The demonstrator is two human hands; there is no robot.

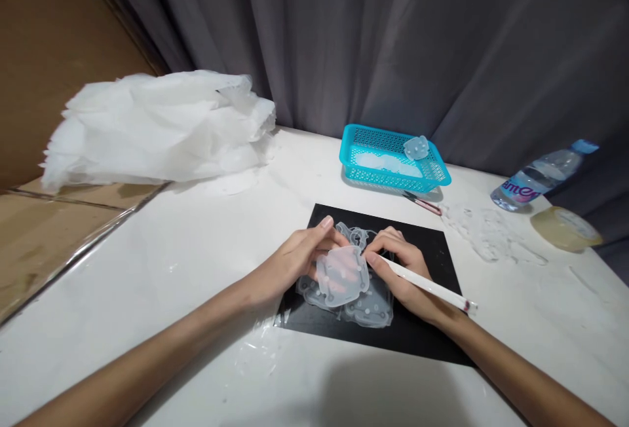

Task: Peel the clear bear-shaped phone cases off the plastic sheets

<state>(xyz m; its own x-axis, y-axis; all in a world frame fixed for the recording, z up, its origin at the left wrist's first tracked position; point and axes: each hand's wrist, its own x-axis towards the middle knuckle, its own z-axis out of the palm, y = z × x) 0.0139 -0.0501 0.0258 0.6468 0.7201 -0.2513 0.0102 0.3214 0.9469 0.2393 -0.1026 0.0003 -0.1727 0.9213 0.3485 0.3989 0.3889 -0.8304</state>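
My left hand (314,250) holds a translucent, rounded plastic piece (343,276) with small dots on it, its fingers showing through from behind. In my right hand (400,270) is a slim white pen-like tool (432,288), gripped near its front end. The tool's tip meets or nearly meets the right edge of the held piece; the exact contact is too small to tell. Under both hands, more translucent pieces (371,306) lie on a black mat (422,338). Thin clear loops of scrap (356,236) sit behind the held piece.
A blue basket (393,181) with similar pieces stands at the back. Nearby lie small snips (422,203), clear scraps (486,230), a tape roll (565,228) and a water bottle (538,178). White sheeting (162,129) is heaped back left, beside cardboard (54,237).
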